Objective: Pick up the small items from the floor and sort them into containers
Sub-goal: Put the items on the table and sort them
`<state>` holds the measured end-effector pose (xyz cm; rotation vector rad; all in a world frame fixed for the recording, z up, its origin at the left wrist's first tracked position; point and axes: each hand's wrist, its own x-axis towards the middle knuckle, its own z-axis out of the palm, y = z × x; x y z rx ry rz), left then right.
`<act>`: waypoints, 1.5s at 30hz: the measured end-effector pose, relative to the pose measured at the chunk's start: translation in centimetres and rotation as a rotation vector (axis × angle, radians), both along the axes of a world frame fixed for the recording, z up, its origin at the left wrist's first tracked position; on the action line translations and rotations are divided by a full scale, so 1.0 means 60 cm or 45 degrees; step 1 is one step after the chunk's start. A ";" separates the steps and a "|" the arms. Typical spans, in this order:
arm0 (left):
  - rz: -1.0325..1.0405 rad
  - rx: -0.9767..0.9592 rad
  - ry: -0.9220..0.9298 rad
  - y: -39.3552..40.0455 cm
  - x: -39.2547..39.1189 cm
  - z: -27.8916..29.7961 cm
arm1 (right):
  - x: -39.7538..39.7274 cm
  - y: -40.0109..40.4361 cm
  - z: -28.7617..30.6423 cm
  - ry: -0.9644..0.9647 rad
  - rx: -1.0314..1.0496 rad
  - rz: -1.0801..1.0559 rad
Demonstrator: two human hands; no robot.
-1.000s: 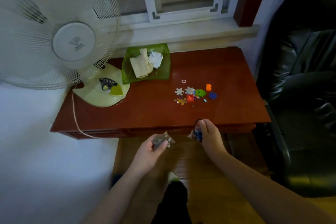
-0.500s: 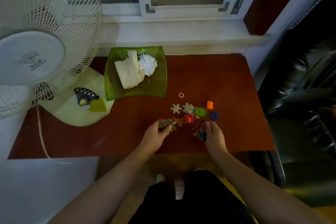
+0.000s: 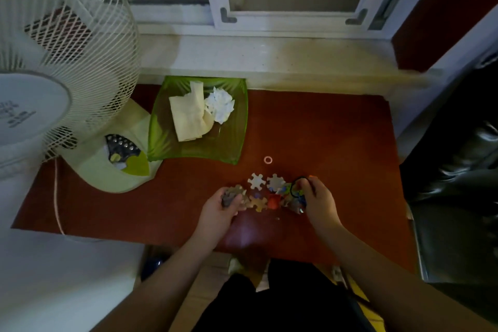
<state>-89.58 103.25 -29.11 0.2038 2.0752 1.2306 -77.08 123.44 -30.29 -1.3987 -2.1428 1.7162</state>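
Note:
A cluster of small items lies on the red-brown table [image 3: 336,143]: two white puzzle pieces [image 3: 256,181], a tan puzzle piece [image 3: 258,203], a red block [image 3: 273,201] and a small white ring [image 3: 267,160]. My left hand [image 3: 219,210] grips a bunch of grey-brown puzzle pieces [image 3: 232,194] at the cluster's left edge. My right hand [image 3: 319,203] holds a dark loop and some small coloured pieces [image 3: 295,193] at the cluster's right edge, covering the items there.
A green translucent dish [image 3: 237,140] holding a folded cloth and crumpled white paper stands at the back left of the table. A white desk fan [image 3: 62,67] with its pale green base fills the left. A black leather chair [image 3: 458,170] is on the right.
Both hands have moved forward from the table's front edge onto the cluster of small items, each still holding its load. The camera has tilted closer over the table.

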 end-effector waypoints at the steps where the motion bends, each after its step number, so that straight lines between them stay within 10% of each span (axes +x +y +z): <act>1: 0.041 0.019 -0.011 0.005 0.000 0.004 | -0.004 0.010 0.000 0.003 0.002 0.014; 26: 0.262 0.029 -0.009 -0.016 -0.003 0.012 | -0.127 0.103 -0.037 -0.203 -0.170 0.150; 45: 0.204 0.060 -0.044 -0.031 -0.001 -0.001 | -0.106 0.115 -0.037 -0.152 0.297 0.197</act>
